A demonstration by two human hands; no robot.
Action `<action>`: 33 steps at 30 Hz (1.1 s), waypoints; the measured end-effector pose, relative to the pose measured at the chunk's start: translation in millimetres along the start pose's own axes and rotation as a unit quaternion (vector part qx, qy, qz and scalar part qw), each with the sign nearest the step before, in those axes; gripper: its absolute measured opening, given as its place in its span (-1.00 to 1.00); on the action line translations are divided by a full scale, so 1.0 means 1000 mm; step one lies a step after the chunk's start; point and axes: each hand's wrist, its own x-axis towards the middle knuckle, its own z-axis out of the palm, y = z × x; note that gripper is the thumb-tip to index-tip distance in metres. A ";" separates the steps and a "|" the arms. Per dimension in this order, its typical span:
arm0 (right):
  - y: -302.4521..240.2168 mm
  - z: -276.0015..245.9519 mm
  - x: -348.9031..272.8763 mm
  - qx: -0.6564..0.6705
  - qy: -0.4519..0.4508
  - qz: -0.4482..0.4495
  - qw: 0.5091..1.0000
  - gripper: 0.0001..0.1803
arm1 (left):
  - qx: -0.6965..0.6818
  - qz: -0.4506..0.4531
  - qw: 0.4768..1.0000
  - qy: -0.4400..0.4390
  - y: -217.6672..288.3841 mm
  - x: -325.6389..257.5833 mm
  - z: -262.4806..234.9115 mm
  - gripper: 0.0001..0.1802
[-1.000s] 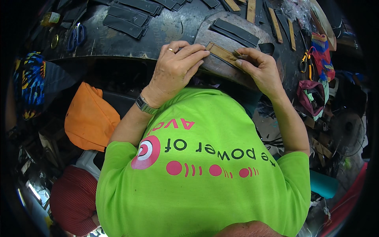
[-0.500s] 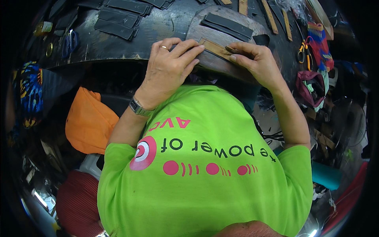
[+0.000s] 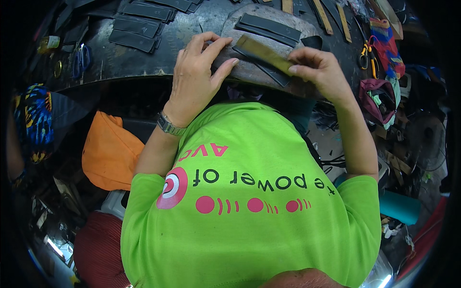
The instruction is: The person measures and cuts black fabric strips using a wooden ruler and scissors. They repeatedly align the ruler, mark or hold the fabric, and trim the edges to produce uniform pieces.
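Dark worktable (image 3: 113, 65) with a greyish slab (image 3: 247, 72), black strips (image 3: 134, 41), blue-handled scissors (image 3: 82, 61) and a yellow-handled tool (image 3: 369, 60).

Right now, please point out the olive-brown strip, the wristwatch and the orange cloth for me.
Olive-brown strip (image 3: 264, 54): head view, middle of its visible face.
Wristwatch (image 3: 172, 126): head view, band beside the case.
Orange cloth (image 3: 110, 153): head view, middle of its visible surface.

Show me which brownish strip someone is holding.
The olive-brown strip pinched in the right hand; the other brownish strips lie near the picture's top edge, untouched.
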 end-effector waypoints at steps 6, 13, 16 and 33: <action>0.001 -0.020 0.006 0.164 0.054 -0.014 0.985 -0.81 | 0.076 -0.004 0.997 -0.018 0.006 0.007 0.008 -0.57; 0.004 -0.011 0.010 0.148 0.051 -0.007 0.988 -0.78 | 0.032 0.023 0.999 -0.001 0.002 0.022 0.014 -0.63; -0.002 -0.007 0.010 0.120 0.045 -0.023 0.992 -0.80 | -0.024 0.011 0.999 -0.032 0.002 0.028 0.014 -0.68; -0.004 0.023 0.016 0.386 0.089 -0.100 0.913 -0.83 | -0.434 -0.126 0.882 -0.132 0.023 0.028 0.024 -0.41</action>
